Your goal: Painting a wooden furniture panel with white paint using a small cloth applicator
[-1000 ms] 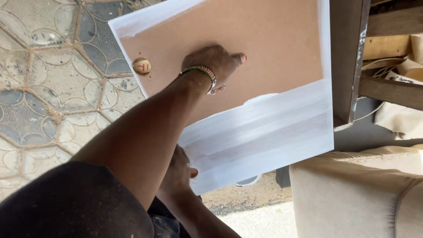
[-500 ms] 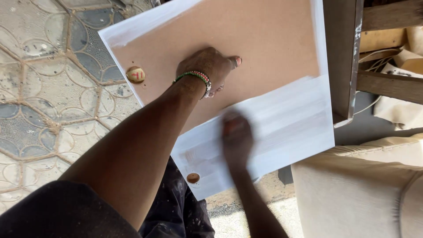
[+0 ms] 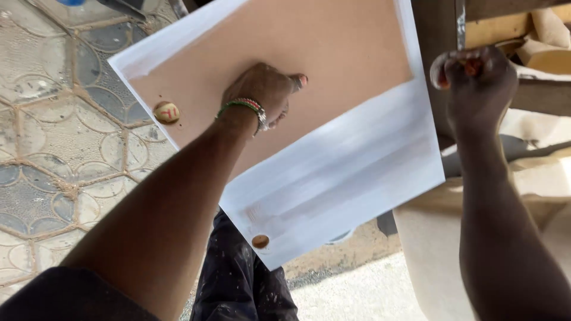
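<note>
A flat brown board (image 3: pixel 339 47) lies tilted in front of me, with white paint along its edges and a broad white band (image 3: pixel 345 172) across its near part. My left hand (image 3: pixel 262 89), with a beaded bracelet on the wrist, presses down on the bare brown middle. A round hole (image 3: pixel 166 112) sits left of that hand and another (image 3: pixel 260 241) at the near corner. My right hand (image 3: pixel 476 80) is off the board, just past its right edge, fingers curled tight around something small and reddish that is mostly hidden; its fingertips are smeared white.
A patterned tile floor (image 3: pixel 53 148) lies to the left. A dark wooden frame (image 3: pixel 440 35) stands behind the board's right edge, with beige upholstery (image 3: pixel 428 238) below it. My paint-specked dark trousers (image 3: pixel 238 279) show under the board.
My right hand swept from the board's near left corner across the white band and off past the right edge. The board shifted slightly left. The left hand kept its place.
</note>
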